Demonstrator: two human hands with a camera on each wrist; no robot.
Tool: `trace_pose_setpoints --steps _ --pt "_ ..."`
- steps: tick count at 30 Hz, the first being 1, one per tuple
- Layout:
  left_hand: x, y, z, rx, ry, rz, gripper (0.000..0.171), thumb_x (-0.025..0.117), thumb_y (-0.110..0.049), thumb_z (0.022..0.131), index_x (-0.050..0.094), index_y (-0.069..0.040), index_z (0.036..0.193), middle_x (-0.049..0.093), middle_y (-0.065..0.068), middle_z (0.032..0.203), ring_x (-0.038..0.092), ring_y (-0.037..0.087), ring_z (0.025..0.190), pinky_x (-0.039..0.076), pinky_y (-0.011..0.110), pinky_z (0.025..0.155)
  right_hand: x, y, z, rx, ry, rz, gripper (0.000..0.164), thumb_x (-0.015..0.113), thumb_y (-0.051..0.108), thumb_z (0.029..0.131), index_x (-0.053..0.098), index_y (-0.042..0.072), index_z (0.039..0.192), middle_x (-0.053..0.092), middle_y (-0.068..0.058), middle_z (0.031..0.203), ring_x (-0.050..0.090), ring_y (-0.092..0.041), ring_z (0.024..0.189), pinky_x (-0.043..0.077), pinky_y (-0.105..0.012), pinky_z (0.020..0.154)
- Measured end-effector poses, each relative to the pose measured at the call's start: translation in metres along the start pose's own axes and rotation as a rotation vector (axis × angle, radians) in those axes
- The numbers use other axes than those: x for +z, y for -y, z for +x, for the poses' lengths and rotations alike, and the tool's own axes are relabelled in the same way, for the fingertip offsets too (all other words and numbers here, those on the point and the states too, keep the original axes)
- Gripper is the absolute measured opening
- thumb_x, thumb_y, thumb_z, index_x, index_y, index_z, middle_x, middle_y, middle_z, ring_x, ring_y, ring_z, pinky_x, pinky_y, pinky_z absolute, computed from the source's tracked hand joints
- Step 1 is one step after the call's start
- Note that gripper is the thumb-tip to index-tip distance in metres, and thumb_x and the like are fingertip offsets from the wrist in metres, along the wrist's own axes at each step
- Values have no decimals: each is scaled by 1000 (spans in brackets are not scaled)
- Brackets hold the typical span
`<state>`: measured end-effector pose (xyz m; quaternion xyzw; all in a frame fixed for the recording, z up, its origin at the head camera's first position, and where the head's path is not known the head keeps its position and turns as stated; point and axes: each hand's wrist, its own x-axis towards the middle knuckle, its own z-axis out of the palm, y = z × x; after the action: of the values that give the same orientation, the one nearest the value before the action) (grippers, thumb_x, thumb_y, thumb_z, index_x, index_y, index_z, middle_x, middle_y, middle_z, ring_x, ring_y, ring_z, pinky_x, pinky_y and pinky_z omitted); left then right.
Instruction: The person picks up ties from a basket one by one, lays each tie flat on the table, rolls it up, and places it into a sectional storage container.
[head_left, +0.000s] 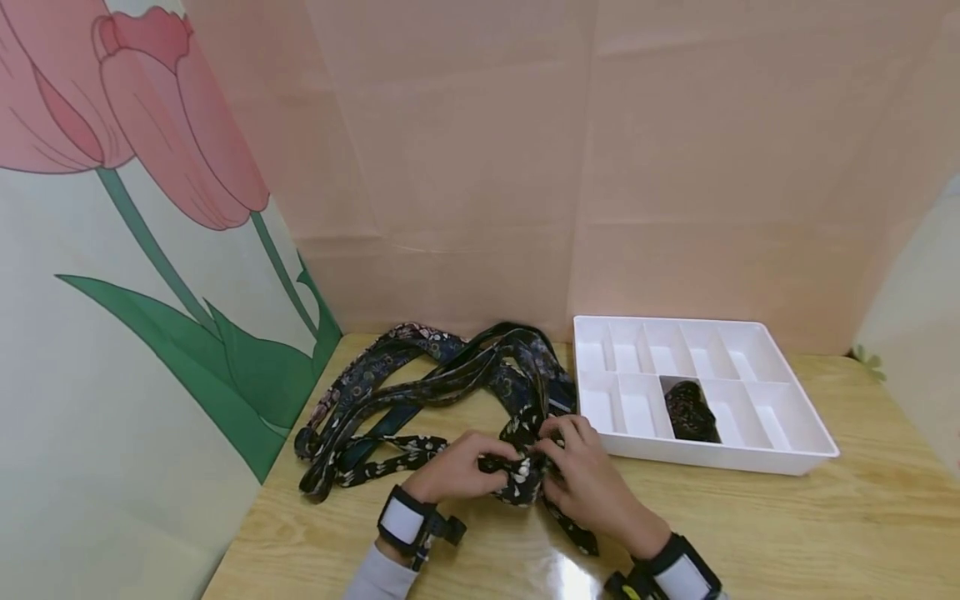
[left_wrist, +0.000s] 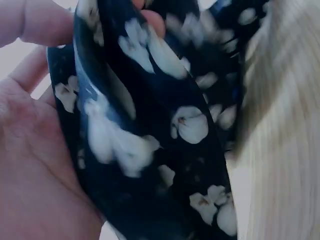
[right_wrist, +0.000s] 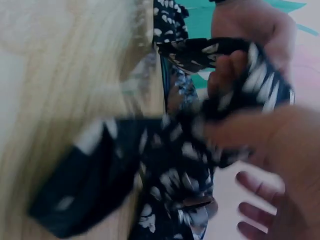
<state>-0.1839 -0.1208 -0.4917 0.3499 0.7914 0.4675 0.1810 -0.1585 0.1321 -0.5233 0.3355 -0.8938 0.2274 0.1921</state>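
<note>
Both hands work on a black necktie with white flowers [head_left: 521, 483] just above the wooden table. My left hand [head_left: 463, 468] grips a looped, folded part of it between thumb and fingers. From the other side my right hand [head_left: 587, 483] pinches the same tie, and its pointed end hangs below that hand. In the left wrist view the bent cloth [left_wrist: 192, 125] lies against the palm. The right wrist view shows the flowered cloth [right_wrist: 175, 170] between right thumb and fingers, partly blurred. Behind the hands, more dark patterned neckties [head_left: 420, 387] lie in a loose heap.
To the right stands a white divided tray [head_left: 708, 457], its near wall close to my right hand. One front compartment holds a rolled dark patterned tie [head_left: 690, 412]. The wooden table [head_left: 750, 533] meets a pinkish-brown backdrop [head_left: 465, 167] behind and a tulip-printed panel [head_left: 150, 375] at left.
</note>
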Motion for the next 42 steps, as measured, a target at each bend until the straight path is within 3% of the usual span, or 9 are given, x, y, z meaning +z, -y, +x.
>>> trace_pose_setpoints --steps 4,7,11,16,19,25,31,36,42 --pt "-4 0 -1 33 -42 -32 27 60 -5 100 76 -10 121 76 7 115 59 2 85 51 22 82 -7 1 -3 29 78 101 30 80 13 80 73 18 108 65 -9 143 53 -41 142 46 -66 111" --pt "-8 4 -1 62 -78 -23 24 58 -4 100 74 -16 114 71 2 104 57 5 85 49 23 80 -11 4 -7 99 140 171 25 78 18 89 71 22 113 74 2 119 69 -26 117 58 -49 98" --pt "-13 9 -5 40 -116 1 26 58 -2 98 73 -18 113 70 -1 106 58 7 89 48 24 83 -17 5 -15 158 169 237 17 78 32 96 71 28 111 68 13 104 62 -8 95 54 -32 79" --pt "-17 16 -9 -6 -156 22 28 57 -3 100 73 -15 120 73 4 119 59 10 97 49 27 89 -26 -2 -24 193 361 307 55 82 52 90 68 19 132 72 3 122 66 -10 105 57 -33 85" --pt "-19 19 -11 -23 -186 40 28 58 -4 101 73 -15 122 73 5 124 60 12 102 50 29 92 -30 -7 -30 180 426 276 50 85 49 87 70 18 124 69 3 116 63 -10 102 54 -32 81" --pt "-23 28 -12 -66 -218 25 31 57 -3 100 73 -15 125 72 4 128 61 20 107 49 33 96 -41 -12 -42 131 338 283 25 83 39 91 74 27 111 70 -4 119 65 -33 114 57 -52 87" --pt "-23 36 -12 -100 -210 34 29 57 -3 101 73 -16 122 71 4 122 56 17 91 44 31 83 -59 -29 -54 212 416 389 23 76 41 99 68 23 111 65 16 86 56 2 73 47 -27 63" --pt "-22 43 -10 -132 -207 60 28 61 -3 98 75 -17 119 73 2 120 65 17 101 51 35 91 -76 -55 -74 295 576 443 16 74 36 100 68 21 104 56 18 78 47 4 68 39 -25 60" --pt "-18 53 -9 -166 -165 168 28 64 -9 101 74 -24 122 74 -4 125 68 16 117 56 39 100 -94 -84 -101 329 605 470 14 75 21 98 69 15 109 68 13 95 54 6 83 47 -26 67"
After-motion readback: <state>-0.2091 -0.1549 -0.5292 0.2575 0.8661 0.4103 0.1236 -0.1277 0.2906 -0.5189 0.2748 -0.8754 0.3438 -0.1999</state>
